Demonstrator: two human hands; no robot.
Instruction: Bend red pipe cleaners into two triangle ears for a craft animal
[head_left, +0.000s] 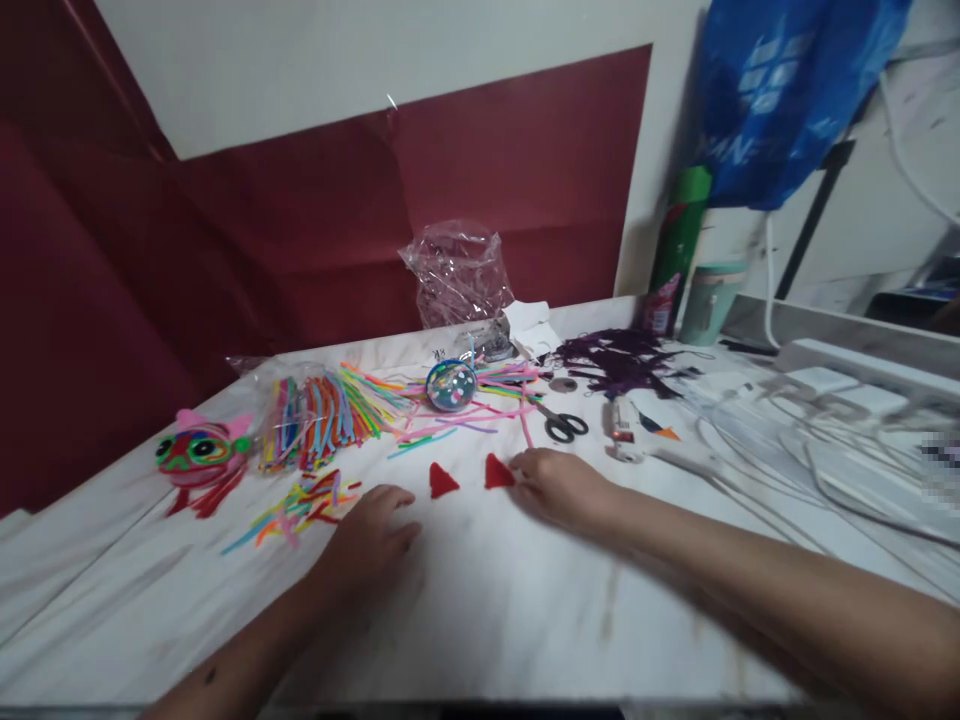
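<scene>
Two small red triangles lie on the white marbled table, a left one (443, 481) and a right one (498, 472). My right hand (551, 482) touches the right triangle's edge with its fingertips, fingers closed together. Left of the other triangle is my left hand (379, 525), thumb and fingers apart, holding nothing. Cut pipe cleaner pieces (304, 508) are scattered beside that hand. Behind the triangles sits a clear round ball (451, 385) with coloured dots. Black-handled scissors (564, 427) rest beyond my right hand.
A pink-eared figure (201, 455) stands at the left, near bagged pipe cleaners (322, 415). Further right are a glue gun (624, 430), purple scraps (619, 360), white cables (757, 455) and a power strip (870, 380). A green cup (711, 303) stands at the back.
</scene>
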